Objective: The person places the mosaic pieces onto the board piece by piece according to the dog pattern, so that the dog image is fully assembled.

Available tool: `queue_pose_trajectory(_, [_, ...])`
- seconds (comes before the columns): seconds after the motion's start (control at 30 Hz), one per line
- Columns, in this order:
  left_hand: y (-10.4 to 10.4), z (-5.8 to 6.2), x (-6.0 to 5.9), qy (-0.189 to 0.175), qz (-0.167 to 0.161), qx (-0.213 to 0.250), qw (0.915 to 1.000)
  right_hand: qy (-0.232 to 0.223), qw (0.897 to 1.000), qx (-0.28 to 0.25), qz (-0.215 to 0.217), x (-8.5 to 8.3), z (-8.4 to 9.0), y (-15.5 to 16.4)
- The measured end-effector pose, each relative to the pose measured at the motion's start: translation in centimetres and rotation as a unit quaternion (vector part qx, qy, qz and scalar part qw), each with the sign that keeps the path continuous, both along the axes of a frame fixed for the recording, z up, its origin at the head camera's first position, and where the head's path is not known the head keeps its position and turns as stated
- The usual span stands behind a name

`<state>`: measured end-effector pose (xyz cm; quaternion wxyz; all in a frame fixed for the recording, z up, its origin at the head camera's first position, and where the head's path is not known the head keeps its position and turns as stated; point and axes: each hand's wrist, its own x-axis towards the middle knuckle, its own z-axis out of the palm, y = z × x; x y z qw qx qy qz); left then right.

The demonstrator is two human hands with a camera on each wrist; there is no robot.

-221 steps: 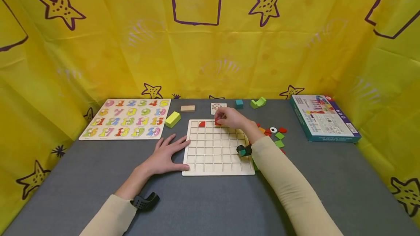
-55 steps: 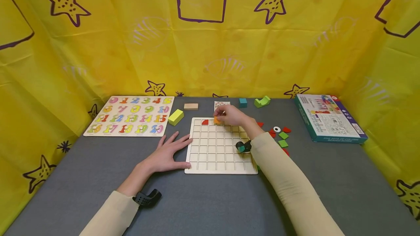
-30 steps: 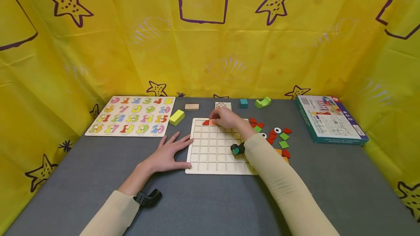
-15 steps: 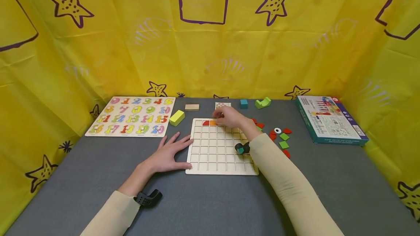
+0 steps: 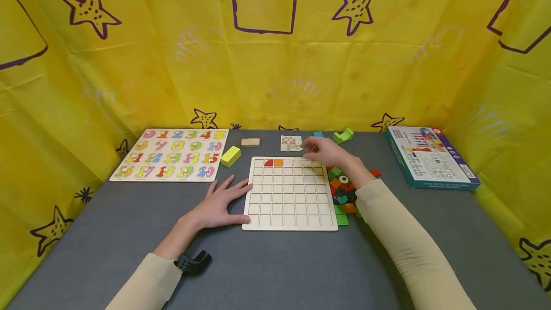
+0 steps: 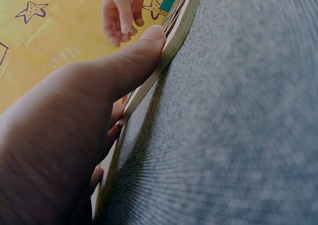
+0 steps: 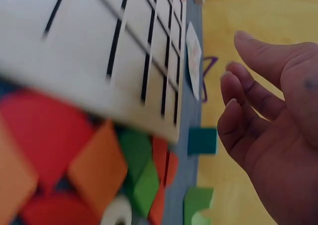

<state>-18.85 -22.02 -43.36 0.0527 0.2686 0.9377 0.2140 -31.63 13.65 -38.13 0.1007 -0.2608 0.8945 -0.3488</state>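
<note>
Fingers of the right hand (image 5: 328, 151) hang loosely curled and empty at the grid board's (image 5: 290, 214) one o'clock corner; left hand (image 5: 219, 204) lies flat, bracing its nine o'clock edge. Between placements, judging by this: the next needs a tile from the loose tiles (image 5: 340, 186) at three o'clock on the counter.

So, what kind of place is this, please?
Probably a staged play or recording booth: a grey table walled by a yellow starfish cloth, with a number puzzle, a grid board and a game box.
</note>
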Motion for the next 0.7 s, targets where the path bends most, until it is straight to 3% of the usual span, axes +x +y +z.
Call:
queue_pose_trajectory(0.4, [0.0,-0.1,0.1,0.000,0.000,0.001,1.0000,0.008,0.998,0.025,-0.049,1.2,-0.7,6.0])
queue_pose_trajectory(0.7, [0.0,-0.1,0.0,-0.001,-0.003,0.001,1.0000,-0.008,0.997,0.044,-0.068,1.0,-1.4,8.4])
